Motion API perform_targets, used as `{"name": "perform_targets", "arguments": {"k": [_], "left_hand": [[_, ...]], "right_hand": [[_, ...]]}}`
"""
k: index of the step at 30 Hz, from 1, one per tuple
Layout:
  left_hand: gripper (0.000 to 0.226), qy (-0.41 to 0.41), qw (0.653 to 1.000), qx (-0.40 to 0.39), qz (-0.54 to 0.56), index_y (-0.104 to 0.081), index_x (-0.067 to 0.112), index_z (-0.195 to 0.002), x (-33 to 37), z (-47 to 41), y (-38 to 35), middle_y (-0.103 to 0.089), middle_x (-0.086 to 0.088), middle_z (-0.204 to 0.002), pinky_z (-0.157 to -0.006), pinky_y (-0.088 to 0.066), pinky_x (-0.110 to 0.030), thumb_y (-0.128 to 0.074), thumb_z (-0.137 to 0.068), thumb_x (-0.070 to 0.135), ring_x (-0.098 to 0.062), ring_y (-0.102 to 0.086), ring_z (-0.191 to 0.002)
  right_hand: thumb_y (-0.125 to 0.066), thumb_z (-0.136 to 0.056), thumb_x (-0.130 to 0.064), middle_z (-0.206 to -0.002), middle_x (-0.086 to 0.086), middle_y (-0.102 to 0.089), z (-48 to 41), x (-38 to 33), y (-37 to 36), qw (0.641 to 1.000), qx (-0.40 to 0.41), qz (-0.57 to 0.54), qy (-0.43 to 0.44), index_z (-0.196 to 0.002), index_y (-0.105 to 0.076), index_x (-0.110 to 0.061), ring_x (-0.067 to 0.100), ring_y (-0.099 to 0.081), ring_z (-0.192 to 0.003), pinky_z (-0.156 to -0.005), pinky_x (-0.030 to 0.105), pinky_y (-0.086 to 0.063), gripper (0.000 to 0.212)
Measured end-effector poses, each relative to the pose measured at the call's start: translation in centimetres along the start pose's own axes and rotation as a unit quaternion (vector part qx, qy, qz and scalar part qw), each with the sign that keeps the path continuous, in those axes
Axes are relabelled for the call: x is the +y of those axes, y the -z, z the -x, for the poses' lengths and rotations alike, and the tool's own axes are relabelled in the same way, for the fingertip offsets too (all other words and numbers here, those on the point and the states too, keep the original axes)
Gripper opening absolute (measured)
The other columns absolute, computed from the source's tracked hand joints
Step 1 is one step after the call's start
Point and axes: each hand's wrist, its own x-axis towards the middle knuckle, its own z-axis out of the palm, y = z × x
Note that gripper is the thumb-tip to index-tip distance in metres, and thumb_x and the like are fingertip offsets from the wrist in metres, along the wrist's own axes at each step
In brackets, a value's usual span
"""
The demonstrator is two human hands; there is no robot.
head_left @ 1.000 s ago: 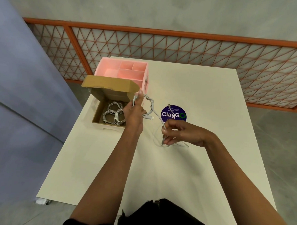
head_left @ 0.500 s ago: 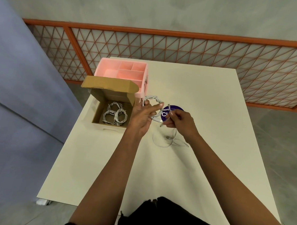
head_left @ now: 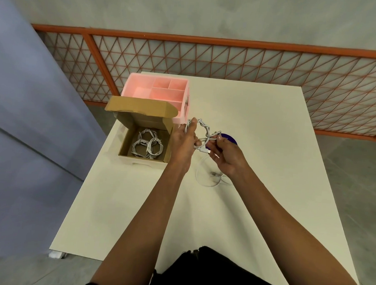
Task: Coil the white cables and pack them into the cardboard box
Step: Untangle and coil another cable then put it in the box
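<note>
1. At the left edge of the frame I see a blue-grey panel.
2. Left of centre, the cardboard box sits on the white table with its lid flap raised toward the top of the frame. Two coiled white cables lie inside it, side by side and touching.
3. Directly above the box in the frame stands a pink divided organiser, against the box flap.
4. Just right of the box, the left hand is raised above the table. Its fingers curl around the left side of a partly wound white cable, gripping the loop.
5. The right hand meets it at centre frame. Its thumb and fingers pinch the same cable at the loop's right side, near a connector that hangs between the two hands.
6. Below the hands, a loose white cable lies in an open loop on the table, partly under the right wrist.
7. A purple round sticker shows behind the right hand; its print is hidden.
8. An orange lattice fence spans the upper frame.
</note>
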Motion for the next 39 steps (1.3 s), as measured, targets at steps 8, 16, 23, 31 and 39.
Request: {"name": "perform_targets", "arguments": {"k": [8,16,23,31,39], "left_hand": [[0.014,0.059,0.997,-0.026,0.036,-0.058,0.013,-0.092,0.6,0.1,-0.5,-0.051,0.008,-0.063,-0.051,-0.039,-0.017,-0.051,-0.098,0.024,-0.002,-0.044,-0.05],[0.045,0.101,0.984,-0.126,0.071,-0.036,0.019,-0.068,-0.3,-0.3,0.7,-0.058,-0.009,-0.07,-0.068,-0.054,-0.029,-0.067,-0.077,-0.012,-0.024,-0.065,-0.074],[0.037,0.12,0.983,-0.102,0.1,-0.045,0.013,-0.079,-0.5,-0.5,0.6,-0.049,-0.01,-0.086,-0.073,-0.059,-0.034,-0.068,-0.073,-0.016,-0.023,-0.072,-0.076],[0.051,0.082,0.99,-0.073,0.093,-0.029,0.019,-0.061,-1.1,-0.1,0.4,-0.067,-0.004,-0.058,-0.063,-0.056,-0.025,-0.063,-0.079,-0.016,-0.015,-0.071,-0.065],[0.049,0.048,0.992,-0.045,0.108,-0.032,0.019,-0.065,-1.8,-0.3,0.4,-0.056,-0.001,-0.055,-0.064,-0.057,-0.028,-0.065,-0.079,-0.014,-0.012,-0.068,-0.059]], "right_hand": [[-0.036,-0.103,-0.012,-0.061,-0.008,-0.068,-0.7,-0.2,-0.1,1.0,-0.013,-0.012,0.0,-0.084,-0.058,-0.013,0.002,-0.065,-0.06,-0.055,0.018,-0.045,0.029],[-0.045,-0.099,-0.008,-0.067,-0.002,-0.064,-0.6,-0.6,0.2,0.995,-0.056,0.083,-0.022,-0.088,-0.059,-0.016,0.007,-0.055,-0.058,-0.053,0.017,-0.046,0.02],[-0.048,-0.097,-0.012,-0.084,-0.006,-0.061,-0.5,-0.5,0.1,0.977,-0.102,0.176,-0.056,-0.089,-0.059,-0.025,0.007,-0.055,-0.08,-0.071,0.023,-0.04,0.018],[-0.044,-0.097,-0.039,-0.096,-0.005,-0.064,0.8,-0.7,0.9,0.971,-0.218,0.076,-0.067,-0.1,-0.063,-0.027,0.012,-0.055,-0.096,-0.087,0.03,-0.039,0.024],[-0.057,-0.09,-0.006,-0.097,-0.005,-0.066,0.9,-1.3,0.9,0.95,-0.255,0.182,0.008,-0.114,-0.06,-0.019,0.011,-0.056,-0.099,-0.077,0.025,-0.035,0.027]]}}
